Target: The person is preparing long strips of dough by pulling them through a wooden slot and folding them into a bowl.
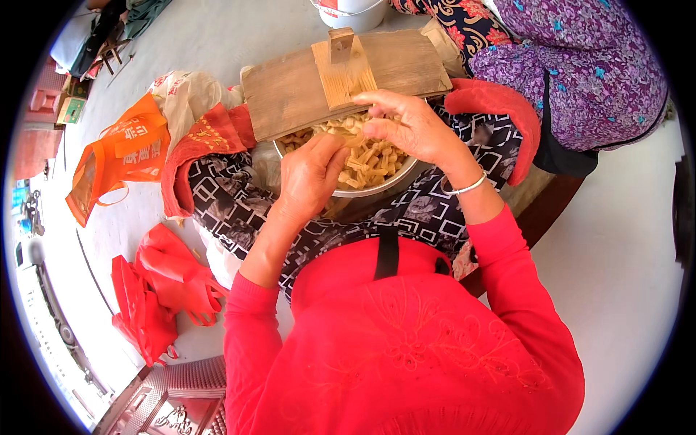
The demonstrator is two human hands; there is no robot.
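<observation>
At the centre of the frame, a metal bowl (377, 187) rests on the person's lap, on a black-and-white patterned cloth (232, 203). The bowl holds a heap of short pale-yellow strips (370, 161). The left hand (310, 174) lies over the bowl's left rim, fingers curled together, thumb and fingertips pinched on one strip. The right hand (413, 129) hovers above the heap just right of it, fingers bent and drawn together at the tips, meeting the same strip or one beside it; which one cannot be told. A silver bangle (467, 187) sits on the right wrist. Both sleeves are red.

Directly above the bowl, a wooden board (290, 90) with a raised wooden block (342, 65) covers the bowl's far edge. A red mitt (500, 109) lies to the right of the board, on the patterned cloth.

At the upper right, another person in a purple flowered garment (580, 65) sits close by. At the left, an orange bag (119, 156) lies on the floor; red bags (163, 290) lie at the lower left. A white bucket (355, 13) stands at the top edge.
</observation>
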